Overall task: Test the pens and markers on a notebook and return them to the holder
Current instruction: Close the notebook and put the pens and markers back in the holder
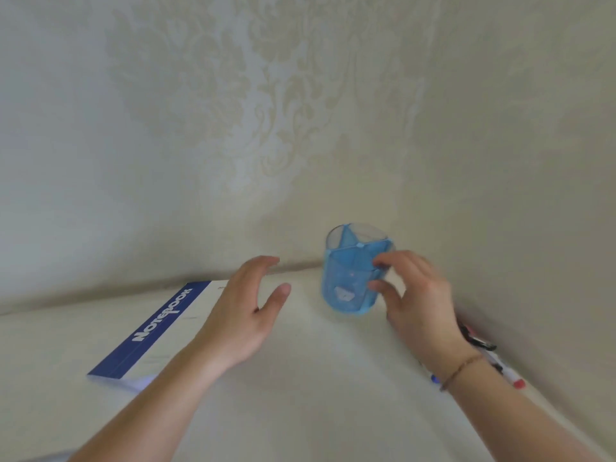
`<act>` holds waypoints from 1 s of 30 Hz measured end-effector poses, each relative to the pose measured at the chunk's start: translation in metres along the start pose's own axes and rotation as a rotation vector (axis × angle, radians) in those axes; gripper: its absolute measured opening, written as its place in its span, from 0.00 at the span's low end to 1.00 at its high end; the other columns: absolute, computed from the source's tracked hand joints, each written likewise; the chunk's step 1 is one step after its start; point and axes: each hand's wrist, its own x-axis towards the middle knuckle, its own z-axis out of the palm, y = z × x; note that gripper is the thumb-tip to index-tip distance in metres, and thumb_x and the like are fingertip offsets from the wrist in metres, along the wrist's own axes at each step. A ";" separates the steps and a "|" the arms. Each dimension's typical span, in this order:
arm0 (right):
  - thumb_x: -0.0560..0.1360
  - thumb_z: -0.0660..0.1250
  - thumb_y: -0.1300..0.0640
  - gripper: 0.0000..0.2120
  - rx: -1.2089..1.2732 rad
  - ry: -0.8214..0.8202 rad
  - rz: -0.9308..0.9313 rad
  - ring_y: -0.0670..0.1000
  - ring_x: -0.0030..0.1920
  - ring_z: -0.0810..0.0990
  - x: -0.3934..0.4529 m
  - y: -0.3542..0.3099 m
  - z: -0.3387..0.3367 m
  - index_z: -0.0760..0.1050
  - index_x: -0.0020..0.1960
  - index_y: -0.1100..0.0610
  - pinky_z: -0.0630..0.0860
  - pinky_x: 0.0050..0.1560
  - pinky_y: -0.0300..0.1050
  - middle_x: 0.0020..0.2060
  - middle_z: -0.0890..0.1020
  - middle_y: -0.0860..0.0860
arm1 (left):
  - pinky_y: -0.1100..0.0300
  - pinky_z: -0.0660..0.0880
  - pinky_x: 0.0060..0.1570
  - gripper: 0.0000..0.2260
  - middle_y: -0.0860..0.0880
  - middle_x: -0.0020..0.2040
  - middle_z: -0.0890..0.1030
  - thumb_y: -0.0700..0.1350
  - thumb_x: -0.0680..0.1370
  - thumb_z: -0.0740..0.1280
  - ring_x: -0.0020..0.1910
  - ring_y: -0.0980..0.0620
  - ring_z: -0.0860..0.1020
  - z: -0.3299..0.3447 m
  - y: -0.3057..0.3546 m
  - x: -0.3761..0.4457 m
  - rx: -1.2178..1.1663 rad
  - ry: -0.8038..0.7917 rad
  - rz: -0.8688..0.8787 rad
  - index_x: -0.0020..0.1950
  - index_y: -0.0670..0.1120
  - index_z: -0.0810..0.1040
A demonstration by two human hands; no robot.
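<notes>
Blue translucent plastic makes up the holder, a round cup split by inner dividers into compartments, standing upright on the pale worktop close to the wall. My right hand is at its right side: my fingertips touch the wall of the cup near the rim and my thumb meets it lower down, so my grip here is curled round the holder's side. A small whitish mark shows through the plastic low on the cup; I cannot read it.

My left hand hovers to the left of the holder, apart from it, with my grip spread, the fingers straight and the thumb held away, touching nothing. It partly covers the notebook, which lies flat on the worktop on my left. A dark blue band runs along the notebook's edge with the word "Notebook" in white letters; the rest of the cover is white with faint print too small for me to read.

Behind my right wrist, near the right edge of the worktop, lie the pens and markers in a loose bunch: I make out a black clip, a red end and a blue tip, though the motion blur hides their count. A thin bracelet circles my right wrist. Cream wallpaper with a damask pattern rises behind.
</notes>
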 end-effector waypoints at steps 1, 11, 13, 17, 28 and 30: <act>0.66 0.77 0.65 0.14 0.033 -0.030 -0.038 0.56 0.46 0.81 -0.009 -0.011 -0.001 0.80 0.49 0.57 0.75 0.47 0.47 0.45 0.83 0.51 | 0.64 0.67 0.65 0.22 0.57 0.68 0.73 0.61 0.78 0.60 0.68 0.59 0.70 0.005 0.007 0.002 -0.153 0.040 -0.042 0.69 0.53 0.70; 0.72 0.69 0.49 0.13 0.127 -0.185 -0.030 0.41 0.53 0.79 -0.050 -0.017 -0.005 0.78 0.56 0.48 0.77 0.47 0.37 0.58 0.78 0.42 | 0.60 0.78 0.47 0.21 0.51 0.54 0.81 0.62 0.74 0.59 0.48 0.50 0.82 0.051 0.025 0.011 -0.839 0.068 -0.193 0.54 0.48 0.78; 0.73 0.67 0.52 0.11 0.038 -0.067 0.133 0.42 0.52 0.79 -0.043 0.004 -0.016 0.79 0.54 0.49 0.76 0.45 0.38 0.56 0.79 0.43 | 0.61 0.77 0.46 0.21 0.50 0.54 0.81 0.61 0.73 0.58 0.46 0.52 0.81 0.053 0.020 0.011 -0.852 0.080 -0.172 0.54 0.48 0.79; 0.71 0.67 0.53 0.10 -0.372 -0.306 0.448 0.50 0.55 0.73 -0.043 0.047 -0.027 0.78 0.52 0.45 0.73 0.46 0.44 0.49 0.80 0.40 | 0.61 0.75 0.41 0.22 0.49 0.49 0.81 0.61 0.73 0.59 0.43 0.53 0.79 0.053 0.011 0.010 -0.868 0.103 -0.177 0.54 0.46 0.79; 0.58 0.77 0.49 0.10 -0.781 -0.509 0.325 0.57 0.38 0.78 -0.055 0.028 0.000 0.79 0.34 0.52 0.68 0.34 0.44 0.32 0.79 0.49 | 0.57 0.70 0.43 0.18 0.49 0.48 0.81 0.59 0.75 0.58 0.42 0.50 0.75 0.050 0.006 0.008 -0.789 0.113 -0.147 0.51 0.50 0.80; 0.61 0.76 0.49 0.10 -0.784 -0.516 0.354 0.56 0.39 0.78 -0.056 0.029 0.000 0.80 0.40 0.51 0.69 0.32 0.43 0.35 0.80 0.48 | 0.57 0.70 0.44 0.18 0.52 0.47 0.81 0.59 0.73 0.59 0.43 0.51 0.74 0.051 0.008 0.006 -0.783 0.096 -0.165 0.51 0.50 0.80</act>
